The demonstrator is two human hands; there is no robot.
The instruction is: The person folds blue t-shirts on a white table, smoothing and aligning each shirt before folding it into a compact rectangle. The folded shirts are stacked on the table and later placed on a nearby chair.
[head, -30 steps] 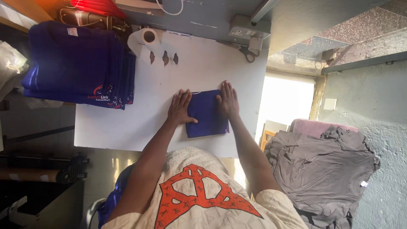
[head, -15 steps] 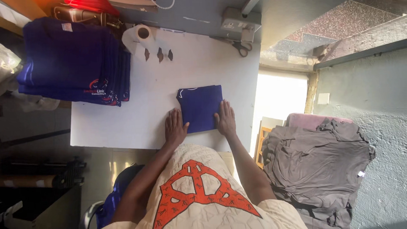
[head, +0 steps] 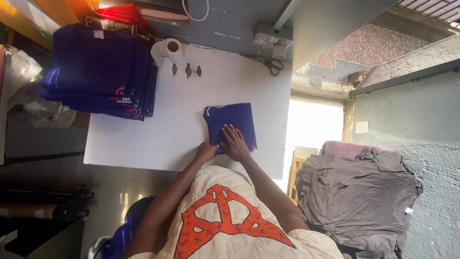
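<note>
Spanning mid-frame, the white worktop (head: 158, 139) carries a blue stack (head: 98, 72) at upper left and a folded blue shirt (head: 231, 122) near centre. The right hand (head: 234, 142) lies flat on the shirt, grip wide and holding nothing. The left hand (head: 207, 152) curls at its lower edge; a pinch is unclear.

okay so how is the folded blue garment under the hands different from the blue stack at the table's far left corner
The folded blue garment is a single small, flat piece near the table's front edge; the blue stack is many pieces piled high and spreads wider. The right hand lies flat on the garment and the left hand touches its near corner, while nothing touches the stack. The stack shows printed logos at its edge; the garment's top looks plain. Both are dark blue and lie on the white table.
</note>
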